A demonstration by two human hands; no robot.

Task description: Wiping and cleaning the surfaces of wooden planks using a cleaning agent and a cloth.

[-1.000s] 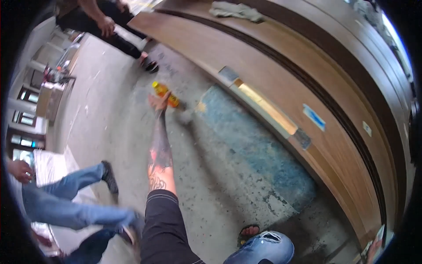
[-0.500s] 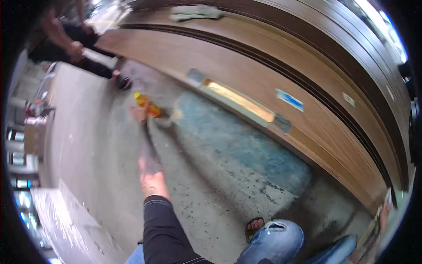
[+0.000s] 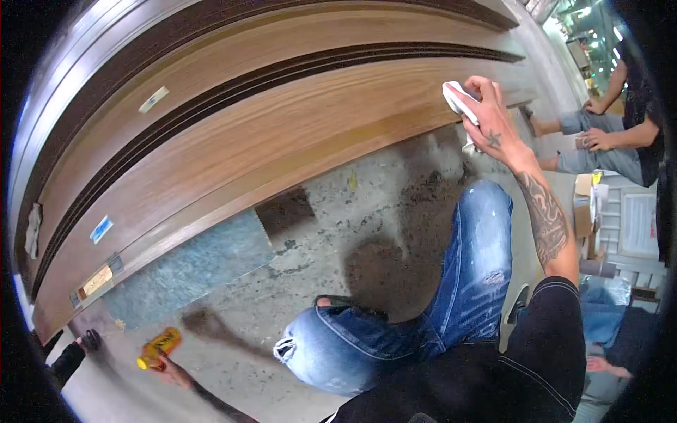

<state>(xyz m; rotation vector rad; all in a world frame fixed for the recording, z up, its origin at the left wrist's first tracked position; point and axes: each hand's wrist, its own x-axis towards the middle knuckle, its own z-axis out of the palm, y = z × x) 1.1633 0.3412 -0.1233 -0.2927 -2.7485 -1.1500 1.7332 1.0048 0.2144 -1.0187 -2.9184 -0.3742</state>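
My left hand point(image 3: 172, 369) is closed around a yellow bottle point(image 3: 169, 341) with dark print, tilted low over the floor, its yellow cap end toward the lower left. Up at the right, my right hand point(image 3: 495, 120) grips a folded white cloth point(image 3: 461, 103) between thumb and fingers. That cloth is close to the near wood-grain panel point(image 3: 310, 127), toward its right end; whether they touch I cannot tell. The panel has a blue-and-white label point(image 3: 101, 230) and a long cutout point(image 3: 96, 280) in its near edge, both at its left end.
Behind the near panel stand more brown panels point(image 3: 282, 39), with a rag point(image 3: 33, 229) at far left. A bluish sheet point(image 3: 194, 271) lies on the concrete floor. One person sits at right point(image 3: 606, 134); another's jeans point(image 3: 603, 307) show below, and a shoe point(image 3: 90, 340) at left.
My view has swung to the right along the panels. My right hand with the white cloth now shows in full by the panel's right end. The bottle stays in my left hand.
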